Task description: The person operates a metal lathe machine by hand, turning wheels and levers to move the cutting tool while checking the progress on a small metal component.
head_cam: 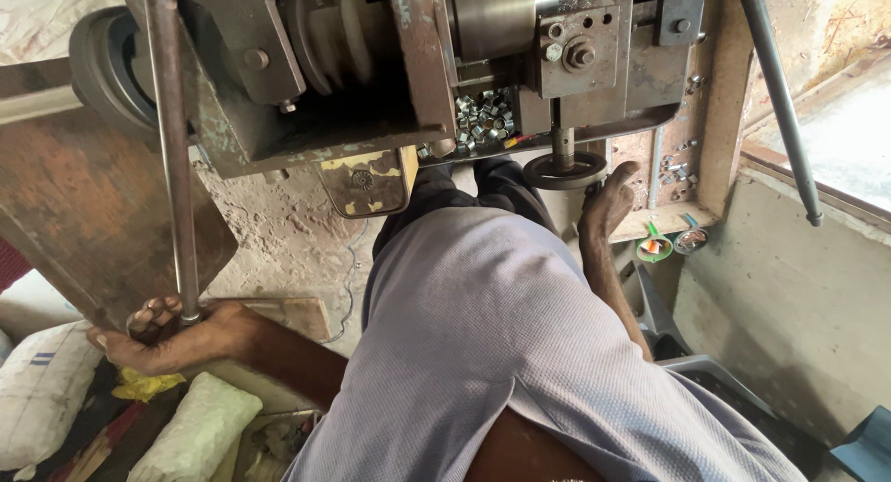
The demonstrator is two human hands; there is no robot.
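The left hand (172, 334), at lower left of the frame, has its fingers curled closed around the lower end of a long steel rod (172, 148) that rises vertically to the upper left edge. The right hand (608, 199), centre right, rests with fingers extended against a small handwheel (566, 169) beneath the rusted machine (418, 64) spanning the top; whether it grips is not discernible. A heap of small metal parts (484, 115) lies in the machine's recess. The person's grey shirt (501, 343) blocks the lower centre. White sacks (195, 431) sit at lower left; a slanted bar (780, 102) crosses the upper right.
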